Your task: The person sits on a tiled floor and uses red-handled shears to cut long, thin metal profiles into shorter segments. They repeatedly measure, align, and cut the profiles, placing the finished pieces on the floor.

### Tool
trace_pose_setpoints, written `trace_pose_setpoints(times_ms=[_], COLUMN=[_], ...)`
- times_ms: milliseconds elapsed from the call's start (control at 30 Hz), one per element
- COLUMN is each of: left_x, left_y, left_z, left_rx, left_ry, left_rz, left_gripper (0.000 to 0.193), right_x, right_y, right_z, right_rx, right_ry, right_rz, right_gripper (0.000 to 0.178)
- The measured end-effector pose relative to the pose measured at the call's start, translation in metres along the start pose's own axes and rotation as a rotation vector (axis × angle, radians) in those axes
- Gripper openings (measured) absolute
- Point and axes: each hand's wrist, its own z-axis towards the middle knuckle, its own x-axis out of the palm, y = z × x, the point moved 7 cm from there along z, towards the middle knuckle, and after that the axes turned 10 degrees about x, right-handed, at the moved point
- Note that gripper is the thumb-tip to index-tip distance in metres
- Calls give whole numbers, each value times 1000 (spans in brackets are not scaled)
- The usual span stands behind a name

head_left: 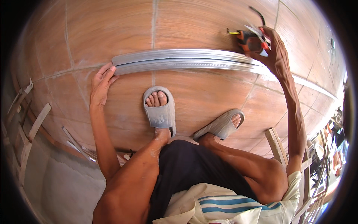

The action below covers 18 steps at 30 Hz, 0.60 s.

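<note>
Two long silvery metal channels lie side by side across the tiles, running out to the right. My left hand is closed on their left end, thumb on top and fingers around the tip. Above the channels, my right hand is closed around a black and orange tape measure. A short bit of yellow blade sticks out of its left side. The same hand also holds a tool with pale pointed metal and red parts, blurred, its kind unclear. A dark curved strap rises above it.
My sandalled feet stand on the tiled floor just below the channels. Wooden strips stand at the left edge, and a wooden post is by my right knee. Mixed clutter fills the far right.
</note>
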Motion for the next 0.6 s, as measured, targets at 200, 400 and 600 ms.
trace_pose_setpoints(times_ms=[200, 400, 600], left_x=[-24, 10, 19], left_y=[8, 21, 15], left_z=[-6, 13, 14], left_rx=[62, 91, 84], left_ry=[-74, -79, -80], left_rz=[-12, -45, -58], left_gripper=[43, 42, 44], right_x=[14, -91, -74], right_y=[-29, -84, -135], right_z=[29, 9, -87], right_rx=[-91, 63, 135], right_ry=[-70, -325, -123], right_rz=[-72, -163, -30], right_gripper=[77, 62, 45])
